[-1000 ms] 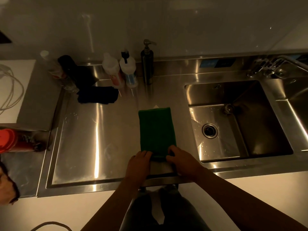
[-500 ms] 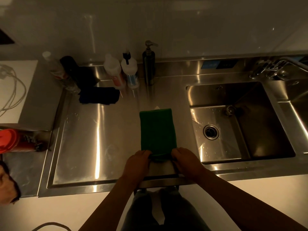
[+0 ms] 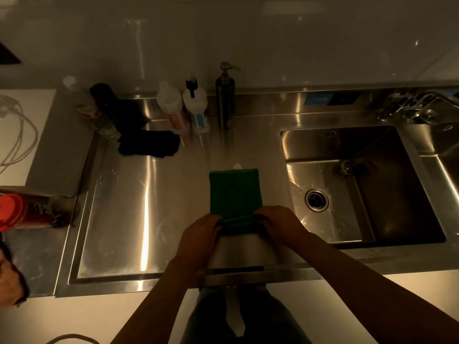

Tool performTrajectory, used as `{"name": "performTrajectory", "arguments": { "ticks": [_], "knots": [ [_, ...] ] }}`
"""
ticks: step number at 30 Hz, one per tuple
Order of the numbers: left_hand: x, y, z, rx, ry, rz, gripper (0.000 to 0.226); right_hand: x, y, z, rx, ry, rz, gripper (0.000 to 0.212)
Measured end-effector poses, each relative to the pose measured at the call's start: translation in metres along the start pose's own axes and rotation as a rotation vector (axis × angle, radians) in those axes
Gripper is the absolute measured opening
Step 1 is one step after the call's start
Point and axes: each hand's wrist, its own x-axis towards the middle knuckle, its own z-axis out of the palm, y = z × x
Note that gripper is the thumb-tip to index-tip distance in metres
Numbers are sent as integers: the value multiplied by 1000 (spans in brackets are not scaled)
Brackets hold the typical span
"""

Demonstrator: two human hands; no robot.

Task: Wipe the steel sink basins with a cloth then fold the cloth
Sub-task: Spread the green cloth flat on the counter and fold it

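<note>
1. The cloth (image 3: 234, 192) is lying as a narrow green strip on the steel worktop (image 3: 149, 194), near its front edge and just left of the basin (image 3: 360, 184).
2. The left hand (image 3: 198, 234) and right hand (image 3: 280, 224) are each holding a near corner. Their fingers (image 3: 214, 218) are curling in and pinching the near hem, which is sitting slightly off the steel.
3. By the look of it, the wiping is done and a fold is starting, near edge over to far edge.
4. To fold it well, both corners should be rising together, travelling level and landing square on the far corners. A damp cloth is likely to be clinging, so lifting will be working better than sliding.
5. Counting: one green cloth, two hands, one full basin, part of a second basin (image 3: 450, 167) at the right edge, and one tap (image 3: 417, 108).
6. Standing along the back edge: two white bottles (image 3: 171, 108), one pump (image 3: 224, 95), one dark cloth (image 3: 149, 145) and one clear bottle (image 3: 79, 100). One red bottle (image 3: 22, 212) is lying at the left edge.
</note>
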Motion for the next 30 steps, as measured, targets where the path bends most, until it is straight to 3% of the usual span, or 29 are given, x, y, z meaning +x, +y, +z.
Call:
{"name": "performTrajectory", "arguments": {
  "ticks": [11, 17, 21, 24, 27, 30],
  "knots": [
    [98, 5, -35, -77, 108, -12, 34, 86, 4, -39, 241, 59, 243, 32],
    [137, -6, -35, -132, 85, -61, 29, 121, 19, -42, 290, 82, 318, 17],
    [157, -19, -33, -73, 109, -138, 37, 132, 24, -36, 222, 124, 332, 43],
    [162, -23, -31, -59, -35, -93, 51, 135, 22, -31, 181, 21, 274, 61],
    [161, -24, -26, -25, -147, -76, 60, 137, 19, -25, 79, -55, 240, 60],
    [160, -26, -22, -15, -124, -90, 54, 139, 16, -23, 81, -61, 283, 55]
  ]
}}
